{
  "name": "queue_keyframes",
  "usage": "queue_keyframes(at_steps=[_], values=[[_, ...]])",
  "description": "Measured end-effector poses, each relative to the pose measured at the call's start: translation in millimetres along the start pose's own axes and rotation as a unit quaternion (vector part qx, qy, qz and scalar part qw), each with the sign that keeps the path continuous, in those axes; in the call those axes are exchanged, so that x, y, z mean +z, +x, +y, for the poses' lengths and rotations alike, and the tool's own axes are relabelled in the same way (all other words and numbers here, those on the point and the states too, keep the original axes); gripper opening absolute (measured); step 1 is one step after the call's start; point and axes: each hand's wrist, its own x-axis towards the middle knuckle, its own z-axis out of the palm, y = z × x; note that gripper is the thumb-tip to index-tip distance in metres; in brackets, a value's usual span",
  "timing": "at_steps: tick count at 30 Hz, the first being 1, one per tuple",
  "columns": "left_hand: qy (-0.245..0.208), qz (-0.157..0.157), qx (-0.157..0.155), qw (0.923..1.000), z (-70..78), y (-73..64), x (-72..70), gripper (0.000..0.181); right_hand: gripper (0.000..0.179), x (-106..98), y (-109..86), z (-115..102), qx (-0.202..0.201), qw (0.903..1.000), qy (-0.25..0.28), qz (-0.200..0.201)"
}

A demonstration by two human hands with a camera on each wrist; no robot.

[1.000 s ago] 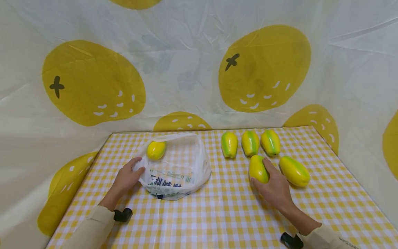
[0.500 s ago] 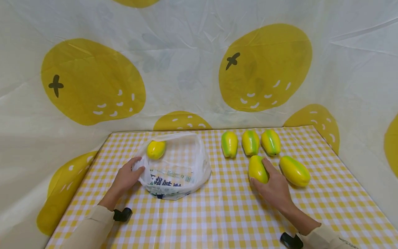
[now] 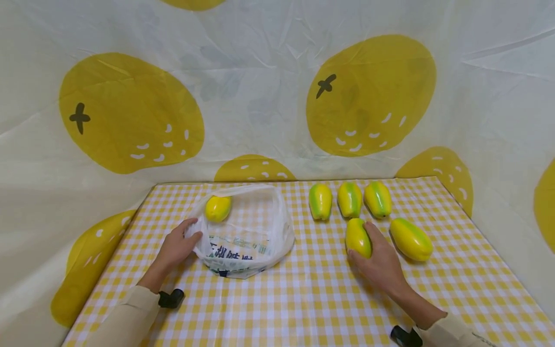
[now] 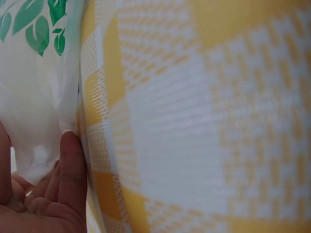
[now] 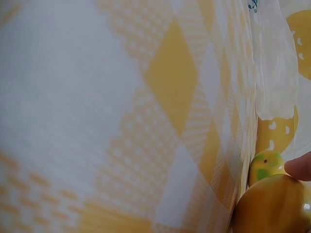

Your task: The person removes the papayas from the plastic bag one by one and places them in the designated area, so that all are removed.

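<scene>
My left hand (image 3: 177, 246) holds the left edge of a white plastic bag (image 3: 284, 233), whose mouth gapes wide. In the left wrist view, the bag's film (image 4: 34, 116) hangs between thumb and fingers. One yellow papaya (image 3: 218, 208) lies inside the bag at its back left. My right hand (image 3: 381, 265) grips another yellow papaya (image 3: 358, 238), thumb on the near side and fingers on the far right side. That papaya (image 5: 272, 206) appears at the lower right of the right wrist view, with a fingertip (image 5: 299, 166) above it. Its underside is hidden.
Three yellow-green papayas (image 3: 349, 199) stand in a row behind the right hand. A further papaya (image 3: 411, 239) lies to its right. A yellow-and-white checked cloth (image 3: 299, 308) covers the table, and a fruit-print curtain (image 3: 256, 96) hangs behind and at the sides.
My right hand and the papaya in it have shifted very slightly toward me and left. The left hand and the bag stay where they were.
</scene>
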Motion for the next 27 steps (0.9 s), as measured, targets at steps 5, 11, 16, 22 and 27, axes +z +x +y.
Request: queue_keyframes(at_steps=[5,11,16,22,27], values=[[-0.003,0.001,-0.001,1.0,-0.4,-0.2,0.0,0.064,0.085,-0.6,0.7,-1.6,-0.009,0.9999,-0.007,-0.002],[-0.003,0.002,-0.002,1.0,-1.1,0.1,0.9,0.064,0.086,-2.5,1.7,-3.8,-0.026,0.9994,-0.024,-0.001],[0.0,0.0,-0.003,1.0,-1.3,0.3,1.7,0.064,0.084,-3.5,1.8,-3.2,-0.046,0.9981,-0.037,0.016],[0.0,0.0,0.002,1.0,-1.4,-0.6,1.6,0.064,0.082,-5.3,1.7,-2.7,-0.079,0.9946,-0.042,0.052],[0.002,0.004,0.007,1.0,-0.6,-1.0,0.5,0.064,0.082,-6.5,5.0,-9.3,-0.113,0.9898,-0.034,0.079]])
